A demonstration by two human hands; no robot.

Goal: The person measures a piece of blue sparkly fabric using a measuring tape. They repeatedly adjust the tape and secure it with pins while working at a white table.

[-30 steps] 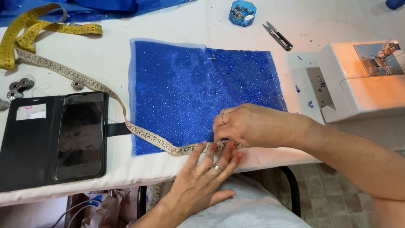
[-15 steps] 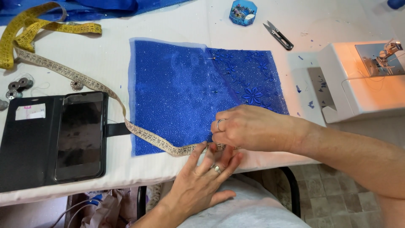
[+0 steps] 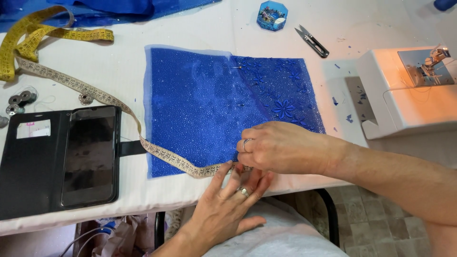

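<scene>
Right hand (image 3: 281,146) pinches the tape measure (image 3: 95,93) end at the blue cloth (image 3: 200,109) edge, left hand (image 3: 228,200) flat, grip released, just below

Fabric (image 3: 204,104) centre of table (image 3: 200,28); phone (image 3: 88,154) left, sewing machine (image 3: 409,95) right, snips (image 3: 312,41) behind.

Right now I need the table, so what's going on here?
A person is working at the near edge of a blue sequinned fabric piece. The left hand and right hand press a beige measuring tape against it. A phone in a black case lies left, a white sewing machine right.
</scene>
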